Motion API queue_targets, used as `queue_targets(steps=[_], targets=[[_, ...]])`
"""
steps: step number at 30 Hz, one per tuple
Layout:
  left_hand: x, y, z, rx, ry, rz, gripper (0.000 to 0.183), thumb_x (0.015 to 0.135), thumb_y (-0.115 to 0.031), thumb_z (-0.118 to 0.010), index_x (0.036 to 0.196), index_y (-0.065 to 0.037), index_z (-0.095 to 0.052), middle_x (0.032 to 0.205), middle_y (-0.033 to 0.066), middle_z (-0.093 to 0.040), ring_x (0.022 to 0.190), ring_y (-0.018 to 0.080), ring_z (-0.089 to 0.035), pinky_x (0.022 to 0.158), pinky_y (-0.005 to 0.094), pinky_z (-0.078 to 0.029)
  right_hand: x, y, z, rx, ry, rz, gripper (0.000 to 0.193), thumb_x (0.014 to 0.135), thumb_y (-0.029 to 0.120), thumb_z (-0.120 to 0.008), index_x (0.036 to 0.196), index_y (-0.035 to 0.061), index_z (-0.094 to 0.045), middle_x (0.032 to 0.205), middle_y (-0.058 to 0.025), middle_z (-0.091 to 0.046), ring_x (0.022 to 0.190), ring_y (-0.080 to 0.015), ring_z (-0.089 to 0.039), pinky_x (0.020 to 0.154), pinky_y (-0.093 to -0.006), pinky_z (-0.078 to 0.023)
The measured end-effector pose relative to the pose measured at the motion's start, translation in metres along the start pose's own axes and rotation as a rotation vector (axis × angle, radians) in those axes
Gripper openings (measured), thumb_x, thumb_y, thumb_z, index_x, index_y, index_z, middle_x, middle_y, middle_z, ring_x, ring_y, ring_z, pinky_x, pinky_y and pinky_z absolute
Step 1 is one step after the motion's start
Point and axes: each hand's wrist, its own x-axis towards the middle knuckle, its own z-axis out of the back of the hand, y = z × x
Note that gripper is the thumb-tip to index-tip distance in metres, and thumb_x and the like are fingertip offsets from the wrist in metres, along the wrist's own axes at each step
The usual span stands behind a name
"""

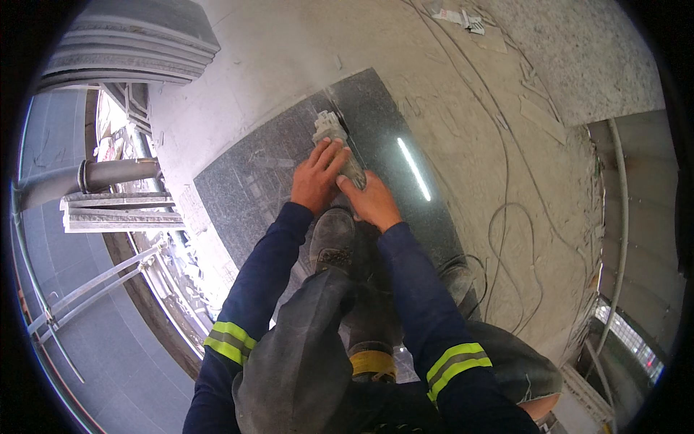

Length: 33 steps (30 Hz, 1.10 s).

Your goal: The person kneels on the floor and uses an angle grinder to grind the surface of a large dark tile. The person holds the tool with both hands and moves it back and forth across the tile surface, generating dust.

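A dust-covered angle grinder (330, 127) rests over a polished dark stone slab (249, 177) lying on the floor. My left hand (318, 173) wraps over the grinder's body near its head. Behind it, my right hand (372, 202) grips the rear of the body, its thumb close to the left fingers. A thin dark line runs along the slab on the right side of the tool's head. The disc is mostly hidden, and pale dust lies on the slab to the left. My shoe (332, 235) stands just behind my hands.
Cables (506, 181) trail over the dusty concrete floor on the right. Stacked slabs (137, 40) stand at the far left, above a ledge with pipes (119, 173) and metal rails. A speckled grey stone surface (593, 58) lies at the far right, and scraps litter the floor.
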Motion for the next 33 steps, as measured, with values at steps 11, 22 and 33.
queue_targets(steps=[11,22,33], targets=[[-0.030,-0.024,0.002,-0.020,0.024,-0.011,0.079,0.074,-0.012,-0.086,0.148,-0.022,-0.061,0.159,0.0027,-0.056,0.151,0.0287,-0.050,0.104,0.0430,-0.060,-0.051,0.002,0.014,0.004,0.018,-0.070,0.075,0.097,0.052,-0.073,0.134,-0.0127,-0.060,0.111,-0.0286,-0.073,0.086,-0.0355,-0.076,0.067,-0.0409,-0.060],[-0.030,-0.036,0.007,-0.105,0.033,0.002,0.079,0.074,-0.009,-0.084,0.148,-0.020,-0.060,0.160,0.0051,-0.055,0.151,0.0319,-0.050,0.108,0.0458,-0.058,-0.055,-0.020,0.008,-0.026,-0.047,-0.055,0.072,0.097,0.054,-0.073,0.128,-0.0103,-0.063,0.098,-0.0246,-0.074,0.070,-0.0285,-0.076,0.058,-0.0375,-0.061],[-0.010,-0.013,0.001,-0.039,0.002,0.015,0.071,0.077,-0.009,-0.081,0.145,-0.020,-0.062,0.154,0.0038,-0.060,0.147,0.0296,-0.054,0.101,0.0416,-0.063,-0.029,0.025,0.023,0.097,0.162,-0.192,0.085,0.096,0.060,-0.068,0.141,-0.0105,-0.058,0.131,-0.0370,-0.068,0.128,-0.0469,-0.066,0.108,-0.0487,-0.051]])
